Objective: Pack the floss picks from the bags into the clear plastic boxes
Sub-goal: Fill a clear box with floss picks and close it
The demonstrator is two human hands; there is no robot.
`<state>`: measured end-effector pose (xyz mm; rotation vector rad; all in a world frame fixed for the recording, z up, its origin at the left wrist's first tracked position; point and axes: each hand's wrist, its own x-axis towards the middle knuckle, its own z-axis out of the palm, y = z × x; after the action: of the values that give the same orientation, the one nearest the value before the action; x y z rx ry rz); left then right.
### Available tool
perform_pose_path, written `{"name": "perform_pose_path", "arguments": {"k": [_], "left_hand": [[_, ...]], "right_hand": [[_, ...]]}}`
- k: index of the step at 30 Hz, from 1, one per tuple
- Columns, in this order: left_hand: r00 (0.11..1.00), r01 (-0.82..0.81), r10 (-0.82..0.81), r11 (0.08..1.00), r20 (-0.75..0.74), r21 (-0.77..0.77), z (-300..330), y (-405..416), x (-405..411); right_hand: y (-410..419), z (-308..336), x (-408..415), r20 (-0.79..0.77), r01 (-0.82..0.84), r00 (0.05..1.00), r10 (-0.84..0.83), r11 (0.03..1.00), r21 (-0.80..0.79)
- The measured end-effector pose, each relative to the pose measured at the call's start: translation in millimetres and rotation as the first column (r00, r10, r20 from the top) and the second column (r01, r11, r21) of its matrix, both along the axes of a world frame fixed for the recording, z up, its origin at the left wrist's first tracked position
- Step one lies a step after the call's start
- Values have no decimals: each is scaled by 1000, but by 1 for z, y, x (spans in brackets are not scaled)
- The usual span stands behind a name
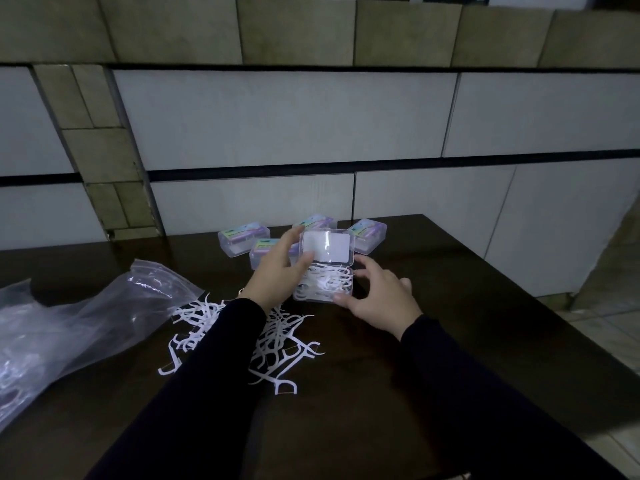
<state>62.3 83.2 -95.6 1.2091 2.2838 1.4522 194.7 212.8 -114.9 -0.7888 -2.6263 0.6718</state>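
Observation:
An open clear plastic box (pixel 341 294) full of white floss picks stands mid-table, its hinged lid (pixel 328 249) raised upright. My left hand (pixel 277 271) holds the lid's left edge, thumb in front and fingers behind. My right hand (pixel 375 296) sits at the box's right front corner, thumb touching the front wall, fingers spread and relaxed. A loose heap of white floss picks (pixel 277 344) lies on the dark table under my left forearm. A crumpled clear bag (pixel 79 317) lies at the left.
Several closed clear boxes with coloured labels (pixel 242 235) (pixel 369 233) cluster behind the open box. The dark table (pixel 450 358) ends at the right, where a tiled floor (pixel 609 327) shows. A tiled wall stands close behind.

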Motion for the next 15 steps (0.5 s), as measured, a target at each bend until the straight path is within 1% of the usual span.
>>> {"name": "perform_pose_path", "arguments": {"k": [2,4,7,10,12,15], "left_hand": [[1000,-2,2,999,16,46,2,-2,2],[999,-6,9,998,-54,56,4,-8,1],[976,36,-45,998,-211,-44,3,-19,-2],[943,70,-113,987,-312,-147,-1,-22,0],[927,61,-118,984,-357,-168,-4,-21,0],[915,39,-90,990,-393,-137,-9,-19,-2]], "right_hand": [[1,0,0,-1,7,1000,-7,1000,2],[1,0,0,-8,5,1000,-5,1000,-6],[1,0,2,-31,-3,1000,2,999,-43],[1,0,4,-67,-1,998,-4,997,-71],[1,0,4,-47,3,999,-5,999,-50],[0,0,3,7,-10,1000,10,1000,11]]}}
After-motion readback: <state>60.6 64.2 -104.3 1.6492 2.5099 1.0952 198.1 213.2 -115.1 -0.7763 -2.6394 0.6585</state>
